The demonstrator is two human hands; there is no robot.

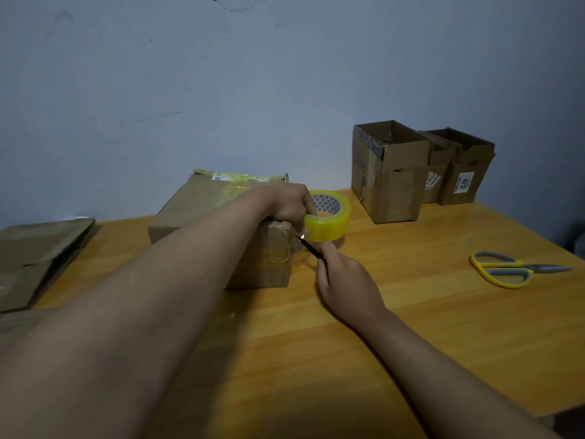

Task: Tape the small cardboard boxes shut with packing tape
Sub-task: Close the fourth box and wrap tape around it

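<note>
While the left hand (289,202) grips the tape roll (329,217) taut at mid-frame off the box (221,217), the right hand (343,277) clasps a blade (308,247) to sever it.

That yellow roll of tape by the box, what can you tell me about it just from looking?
The tape roll is a wide ring of glossy, see-through yellowish packing tape wound on a pale core printed with small dark triangles. It is held tilted just off the right end of the closed cardboard box, above the wooden table. The left hand grips it from the box side. The right hand holds a thin dark blade with its tip just below the roll, where the tape leaves it.
</note>
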